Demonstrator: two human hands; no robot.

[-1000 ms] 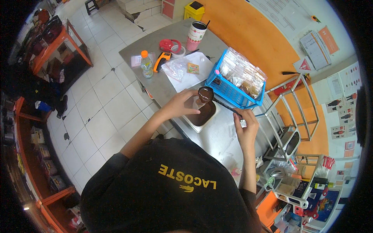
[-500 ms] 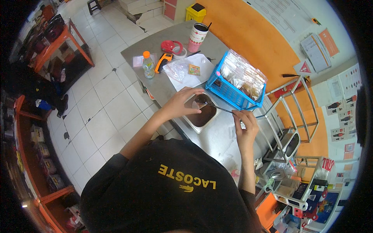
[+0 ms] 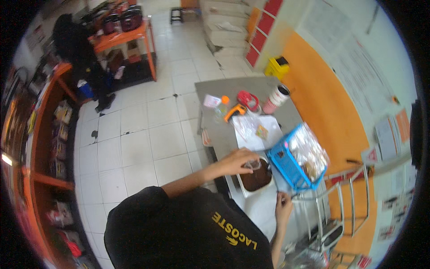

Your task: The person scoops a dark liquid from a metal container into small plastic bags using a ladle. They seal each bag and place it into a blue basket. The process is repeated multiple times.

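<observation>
In the head view, a blue basket (image 3: 286, 167) stands just beyond the right hand (image 3: 283, 206), with a metal rack (image 3: 342, 197) to its right; both crowd that side. Farther along the table (image 3: 215, 139) are a bottle (image 3: 221, 112), an orange-and-black tool (image 3: 234, 112), a red roll (image 3: 247, 100), a tumbler (image 3: 276, 99) and a white sheet (image 3: 274, 130). The table's left edge passes under the left forearm, tiled floor (image 3: 168, 143) beyond; tabletop metal shows between pan and right hand. The pan (image 3: 247, 193) holds something brown. Over it, the left hand (image 3: 242, 162) curls around a small clear container (image 3: 254, 164); the right pinches a dark ladle handle (image 3: 275, 184), its bowl too blurred to tell. Shiny packets (image 3: 309, 148) fill the basket.
</observation>
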